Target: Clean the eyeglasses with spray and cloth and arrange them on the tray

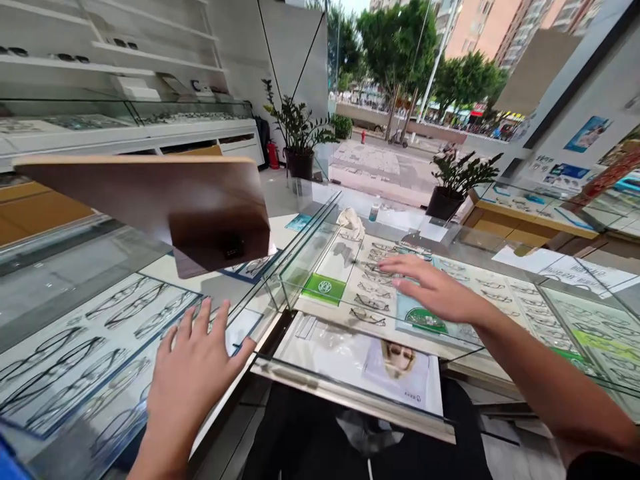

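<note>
My left hand (200, 363) is open, fingers apart, over the glass top of the left showcase; several eyeglasses (70, 363) lie in trays under the glass beside it. My right hand (433, 287) is also open, palm down, over the glass of the front showcase, above rows of eyeglasses (373, 302). Whether either palm touches the glass I cannot tell. Neither holds anything. Between my arms a shallow drawer (320, 350) stands pulled out towards my lap, with a printed sheet (393, 367) showing a face in sunglasses.
A dark, glossy tilted panel with a pale edge (220, 207) stands on the left showcase. A green card (325, 288), a white cloth (351, 222) and a small bottle (375, 209) are ahead. Potted plants (300, 130) stand near the window; a fire extinguisher (273, 155) is behind.
</note>
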{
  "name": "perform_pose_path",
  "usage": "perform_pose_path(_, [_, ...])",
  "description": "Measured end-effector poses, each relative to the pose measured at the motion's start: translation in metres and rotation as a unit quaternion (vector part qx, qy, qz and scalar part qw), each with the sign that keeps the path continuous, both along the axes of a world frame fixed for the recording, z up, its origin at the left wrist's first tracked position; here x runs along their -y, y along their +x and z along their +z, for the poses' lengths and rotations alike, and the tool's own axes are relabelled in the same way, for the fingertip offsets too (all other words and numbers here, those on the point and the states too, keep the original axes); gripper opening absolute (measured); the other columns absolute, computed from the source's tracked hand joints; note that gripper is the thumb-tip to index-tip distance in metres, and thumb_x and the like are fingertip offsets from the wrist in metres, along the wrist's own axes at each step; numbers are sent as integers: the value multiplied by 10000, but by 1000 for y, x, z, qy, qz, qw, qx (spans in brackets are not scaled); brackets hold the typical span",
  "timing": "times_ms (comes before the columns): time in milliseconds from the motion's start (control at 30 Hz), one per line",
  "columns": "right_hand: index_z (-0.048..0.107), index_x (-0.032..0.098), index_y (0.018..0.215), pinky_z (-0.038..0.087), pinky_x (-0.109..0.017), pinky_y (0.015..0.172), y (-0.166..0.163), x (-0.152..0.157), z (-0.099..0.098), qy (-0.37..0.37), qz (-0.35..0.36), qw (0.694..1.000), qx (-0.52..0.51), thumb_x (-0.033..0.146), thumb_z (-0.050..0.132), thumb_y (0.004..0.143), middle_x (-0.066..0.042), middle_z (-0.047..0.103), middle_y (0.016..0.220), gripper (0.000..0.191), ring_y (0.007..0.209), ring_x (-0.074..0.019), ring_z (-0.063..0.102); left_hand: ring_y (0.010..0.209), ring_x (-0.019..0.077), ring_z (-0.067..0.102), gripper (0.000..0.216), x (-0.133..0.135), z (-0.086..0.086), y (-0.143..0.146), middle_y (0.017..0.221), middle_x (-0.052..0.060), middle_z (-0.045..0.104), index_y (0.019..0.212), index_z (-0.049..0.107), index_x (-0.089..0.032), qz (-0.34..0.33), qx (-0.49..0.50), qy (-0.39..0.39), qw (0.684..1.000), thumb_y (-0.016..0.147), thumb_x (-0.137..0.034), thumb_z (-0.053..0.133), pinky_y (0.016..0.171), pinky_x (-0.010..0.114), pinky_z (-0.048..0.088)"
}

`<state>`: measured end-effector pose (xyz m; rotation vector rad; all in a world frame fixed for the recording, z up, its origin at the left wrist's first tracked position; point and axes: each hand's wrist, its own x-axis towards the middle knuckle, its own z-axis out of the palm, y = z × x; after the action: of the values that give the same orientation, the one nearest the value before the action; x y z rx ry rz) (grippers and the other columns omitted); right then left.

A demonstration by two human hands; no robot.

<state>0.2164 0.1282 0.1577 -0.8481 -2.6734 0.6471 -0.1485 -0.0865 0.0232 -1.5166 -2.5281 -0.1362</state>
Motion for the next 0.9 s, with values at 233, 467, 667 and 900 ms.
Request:
perform_pose_path(233, [644,184,1516,457,-525,1274,-48,87,-68,-160,93,980,77,511,452,1122,-156,637,1556,547,1513,-317,526,1685,434,214,857,2,3,8,1788,261,292,1690,369,-41,1,37,8,999,1002,-552,370,1347,585,185])
perform_pose_path(467, [508,51,1605,243,-554,1369,-128,18,-206,18,-97,990,102,449,469,1092,-203,433,1731,651,1641,-411,285,1697,412,207,873,0,0,3,1802,225,285,1705,365,-72,20,43,-21,999,981,-556,434,1360,578,191])
perform_pose_path(667, [451,10,1639,130,-544,1378,-182,-98,-257,77,-176,975,108,436,353,1126,-192,395,1766,674,1665,-407,205,1700,398,207,904,-3,1,-2,1797,195,315,1699,372,-68,33,44,-42,998,951,-575,401,1360,596,219])
perform_pose_path(900, [589,47,1510,93,-536,1354,-216,-190,-283,93,-198,970,106,371,402,1120,-207,508,1685,541,1619,-384,275,1680,413,270,1026,3,-4,-7,1764,171,386,1761,252,-182,34,49,-4,998,867,-666,388,1363,608,215])
